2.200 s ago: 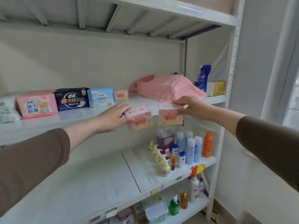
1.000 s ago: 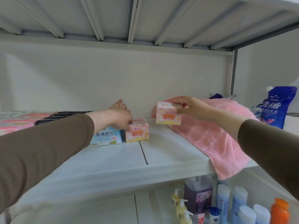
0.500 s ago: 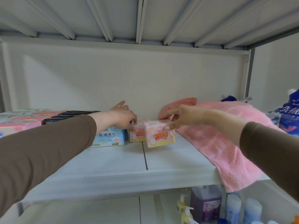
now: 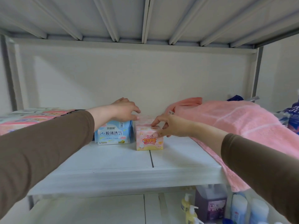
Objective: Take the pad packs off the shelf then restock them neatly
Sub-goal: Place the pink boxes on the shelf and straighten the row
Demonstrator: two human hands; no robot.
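We seem to be in a shop stockroom: white metal shelving, packaged pad packs at centre, toiletry bottles lower right.
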